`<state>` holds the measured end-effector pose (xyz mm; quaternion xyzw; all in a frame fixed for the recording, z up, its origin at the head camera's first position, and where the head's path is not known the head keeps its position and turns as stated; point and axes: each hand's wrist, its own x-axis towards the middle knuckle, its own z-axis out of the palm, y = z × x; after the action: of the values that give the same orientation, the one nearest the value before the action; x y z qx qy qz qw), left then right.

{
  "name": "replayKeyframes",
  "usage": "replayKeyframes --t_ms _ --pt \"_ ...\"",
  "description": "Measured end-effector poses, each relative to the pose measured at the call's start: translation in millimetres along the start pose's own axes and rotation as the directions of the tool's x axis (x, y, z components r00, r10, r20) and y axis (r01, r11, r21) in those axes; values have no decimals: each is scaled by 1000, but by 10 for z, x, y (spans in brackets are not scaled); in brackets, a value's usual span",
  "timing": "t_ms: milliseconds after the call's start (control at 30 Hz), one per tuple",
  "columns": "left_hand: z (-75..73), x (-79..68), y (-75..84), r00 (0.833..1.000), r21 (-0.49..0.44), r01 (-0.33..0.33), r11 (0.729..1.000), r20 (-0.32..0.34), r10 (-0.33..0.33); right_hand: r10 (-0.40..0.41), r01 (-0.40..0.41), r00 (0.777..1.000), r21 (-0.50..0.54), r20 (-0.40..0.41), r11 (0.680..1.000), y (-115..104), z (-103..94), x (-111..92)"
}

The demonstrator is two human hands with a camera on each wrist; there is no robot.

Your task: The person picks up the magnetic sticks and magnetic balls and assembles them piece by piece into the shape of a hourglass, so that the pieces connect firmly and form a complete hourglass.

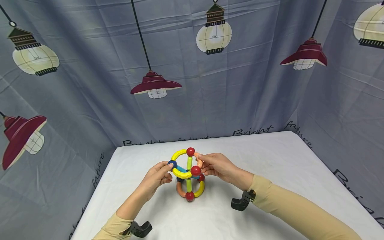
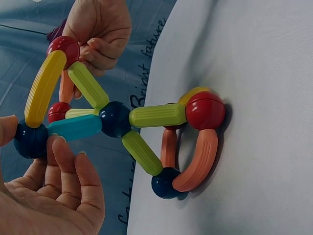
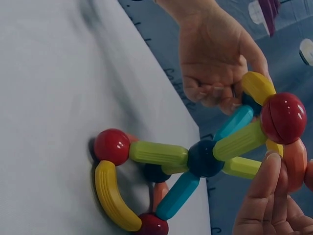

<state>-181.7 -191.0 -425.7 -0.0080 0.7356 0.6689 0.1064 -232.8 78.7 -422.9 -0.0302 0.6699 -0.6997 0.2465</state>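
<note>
A magnetic ball-and-rod structure [image 1: 189,184] stands on the table with a lower ring and an upper ring. Straight green rods [image 2: 157,115] and blue rods [image 3: 178,196] spread from a dark blue centre ball [image 2: 115,119] to both rings. At the upper ring's left side, my left hand [image 1: 156,178] pinches a dark blue ball [image 2: 31,140] between thumb and fingers. Opposite it, my right hand [image 1: 218,167] pinches a curved orange rod [image 3: 295,165] between two red balls. A curved yellow rod [image 3: 115,196] and a red ball [image 2: 205,110] belong to the lower ring on the tabletop.
The white-covered table [image 1: 255,160] extends around the structure. Behind and beside it hangs a grey-blue cloth [image 1: 186,110] printed with lamps and lettering. A black wrist camera [image 1: 141,229] is strapped to the left wrist, another [image 1: 241,201] to the right.
</note>
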Motion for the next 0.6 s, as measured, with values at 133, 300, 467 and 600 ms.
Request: replayKeyframes --t_ms 133,300,467,600 --pt "-3 6 -1 1000 1 0 1000 1 0 0 0 1000 0 -3 1000 4 5 2" --pt "-16 4 -6 1000 -4 -8 1000 0 8 -9 9 1000 -8 -8 1000 15 -4 -3" --pt "-44 10 -17 1000 -4 -4 1000 -9 4 -8 7 999 -21 -36 1000 32 -67 0" --pt "-97 35 -41 999 21 -11 1000 -41 11 -21 19 998 -35 -58 999 59 -189 -10"
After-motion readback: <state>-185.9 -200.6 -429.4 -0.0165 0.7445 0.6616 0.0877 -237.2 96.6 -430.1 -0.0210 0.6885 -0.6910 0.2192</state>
